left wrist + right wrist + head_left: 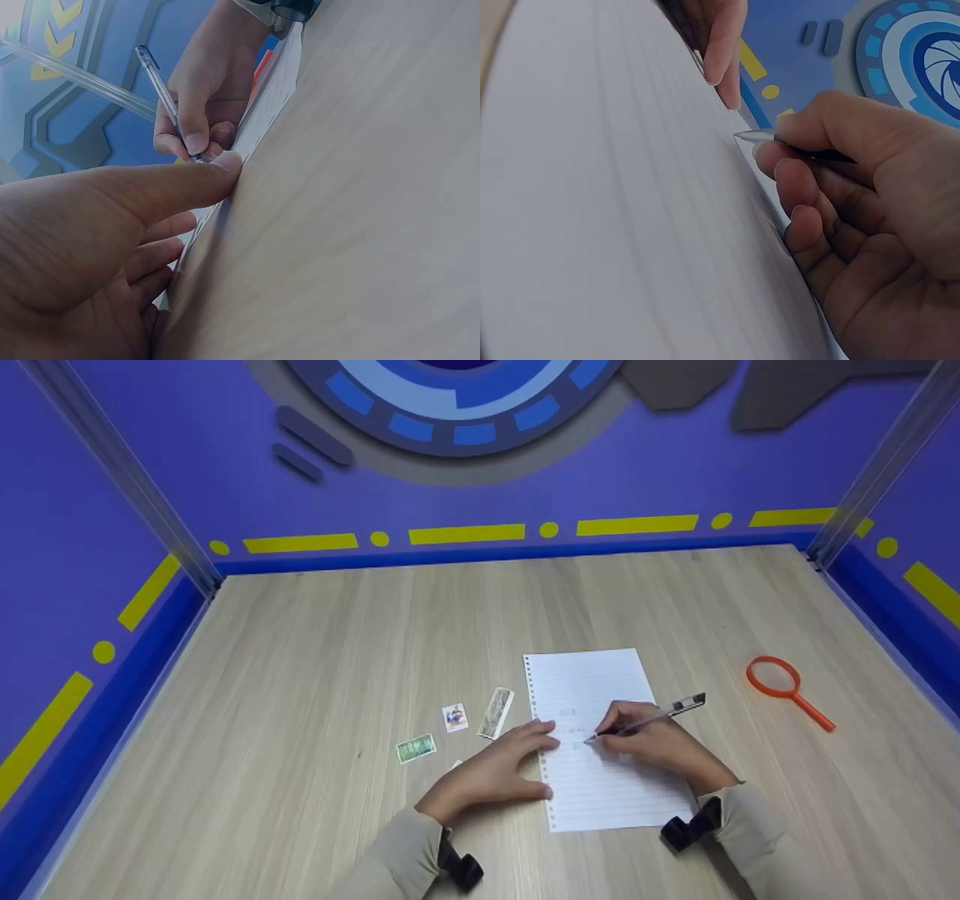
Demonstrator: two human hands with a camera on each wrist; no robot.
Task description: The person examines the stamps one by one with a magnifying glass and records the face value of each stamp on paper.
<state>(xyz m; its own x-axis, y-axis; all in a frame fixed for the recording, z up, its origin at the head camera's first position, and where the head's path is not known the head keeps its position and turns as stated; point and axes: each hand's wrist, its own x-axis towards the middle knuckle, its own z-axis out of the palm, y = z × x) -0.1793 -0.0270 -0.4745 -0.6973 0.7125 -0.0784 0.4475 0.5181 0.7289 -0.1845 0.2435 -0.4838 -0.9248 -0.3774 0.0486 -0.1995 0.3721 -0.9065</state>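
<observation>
A sheet of lined, hole-punched paper [600,679] lies on the table with a few faint handwritten marks on it. My right hand [652,739] pinches a clear-barrelled pen [686,704], its tip at the paper near the left side. In the right wrist view the metal pen tip [754,136] meets the sheet between thumb and fingers. My left hand [499,769] rests on the paper's left edge, fingers fairly straight and thumb apart. The left wrist view shows the left thumb [187,182] at the sheet's edge, with the right hand [214,79] beyond it.
Left of the paper lie a green stamp [416,748], a small stamp with a colourful figure [454,718] and a long grey stamp [496,712]. Another white corner [456,764] peeks out beside the left hand. An orange magnifying glass [796,690] lies at the right.
</observation>
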